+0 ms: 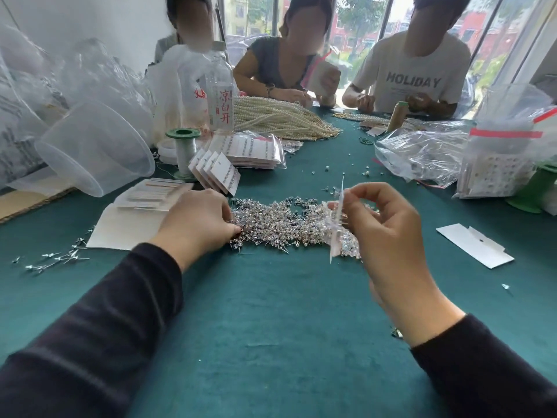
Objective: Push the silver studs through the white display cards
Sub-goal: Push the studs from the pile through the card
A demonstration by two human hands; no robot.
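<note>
Dark sleeves (99, 321) lead onto the green table (271, 327). The right hand (388, 233) pinches a white display card (337, 233) edge-on over the heap of silver studs (283, 226). The left hand (199, 224) reaches curled fingers into the heap; whether it grips a stud is unclear. Filled cards (218, 173) stand behind, while blank cards (474, 245) and the large heap suggest much work is left.

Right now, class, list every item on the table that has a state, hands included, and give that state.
Silver studs: loose heap on the cloth.
White display card: upright, edge-on to the camera, held.
Left hand: fingertips pinch at the heap's edge.
Right hand: pinches that card.
Spare card: lying flat, unheld.
Water bottle: upright, capped.
Clear tub: tipped on its side.
Green spool: standing on end.
</note>
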